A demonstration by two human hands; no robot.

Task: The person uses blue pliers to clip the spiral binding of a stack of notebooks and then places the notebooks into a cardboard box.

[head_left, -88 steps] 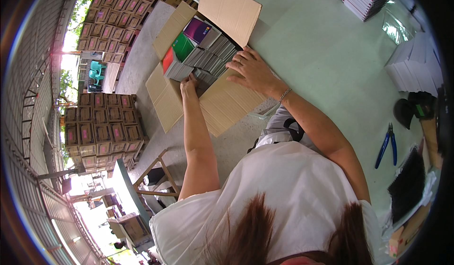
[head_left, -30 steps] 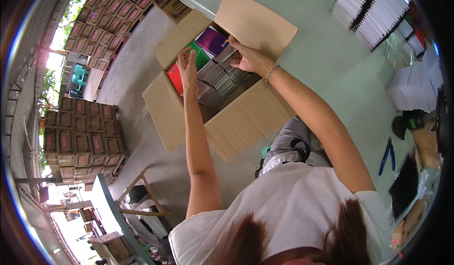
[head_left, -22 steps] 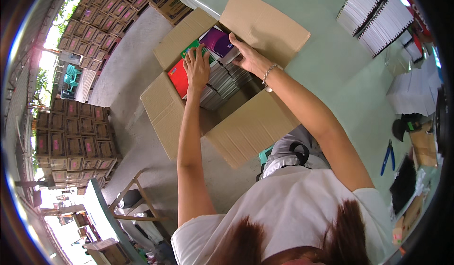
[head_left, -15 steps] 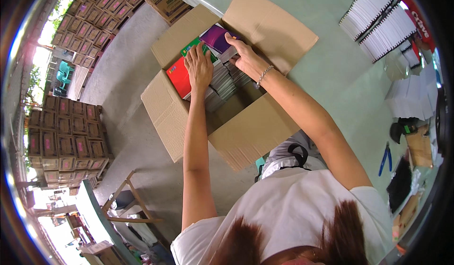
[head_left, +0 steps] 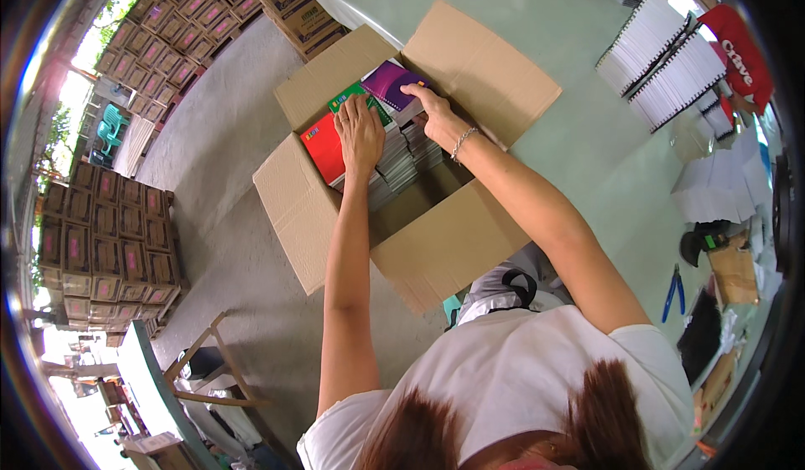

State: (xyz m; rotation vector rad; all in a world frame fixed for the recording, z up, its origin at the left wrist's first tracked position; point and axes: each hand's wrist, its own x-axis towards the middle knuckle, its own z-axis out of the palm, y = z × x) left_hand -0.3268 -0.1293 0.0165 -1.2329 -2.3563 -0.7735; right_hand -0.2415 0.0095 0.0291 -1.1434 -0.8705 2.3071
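An open cardboard box (head_left: 457, 244) holds stacks of notebooks, their page edges facing me. A red notebook (head_left: 322, 146) lies on top at the left and a green notebook (head_left: 342, 98) beside it, partly covered. My left hand (head_left: 360, 139) rests flat over these two with its fingers stretched out. At the box's far right corner, my right hand (head_left: 434, 116) grips a purple spiral notebook (head_left: 388, 83). Its thumb presses on the cover, while the other fingers are mostly hidden underneath or behind the notebook.
The box's flaps (head_left: 495, 76) spread outward beside a pale green table (head_left: 579, 176). Spiral-bound stacks (head_left: 675, 76), white paper (head_left: 717, 181) and blue pliers (head_left: 673, 292) lie on the right. Stacked cartons (head_left: 113, 248) and a wooden frame (head_left: 205, 361) stand at the left.
The view has shifted slightly, so the box and hands appear a little lower. Both hands keep nearly the same places on the notebooks.
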